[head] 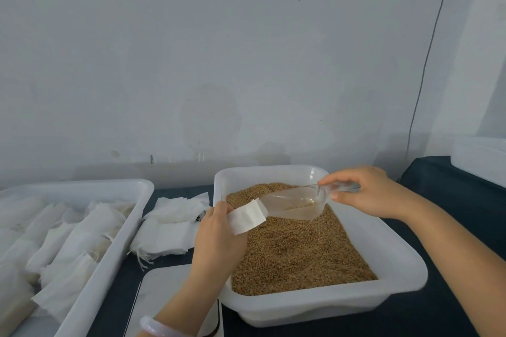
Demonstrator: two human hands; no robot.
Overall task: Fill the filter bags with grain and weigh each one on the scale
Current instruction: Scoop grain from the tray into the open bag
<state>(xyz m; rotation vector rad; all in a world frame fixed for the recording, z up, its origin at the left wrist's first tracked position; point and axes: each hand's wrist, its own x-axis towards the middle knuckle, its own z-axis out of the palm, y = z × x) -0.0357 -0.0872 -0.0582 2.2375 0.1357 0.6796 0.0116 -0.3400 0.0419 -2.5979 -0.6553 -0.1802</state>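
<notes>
Holding a white filter bag (246, 217) with its fingers curled round the lower part, the left hand (219, 235) set the bag's open mouth against the tip of a clear plastic scoop (295, 204). Head view: the right hand (367, 191) pinched the scoop's handle between thumb and fingertips. The scoop was tilted down toward the bag, and a little grain lay in its bowl. Bag and scoop were held above the far half of a white tub (397, 262) filled with brown grain (301, 252), which stood on the dark tabletop (451, 227). The white scale (164, 290) lay just left of the tub's near corner, partly hidden by the left forearm. A loose pile of flat white bags (172, 224) rested on the tabletop beyond the scale, between the tub and a white tray (131, 216) at the left. The tray held many more white bags; whether these were filled could not be told. A pale bracelet (153, 327) circled the left wrist.
</notes>
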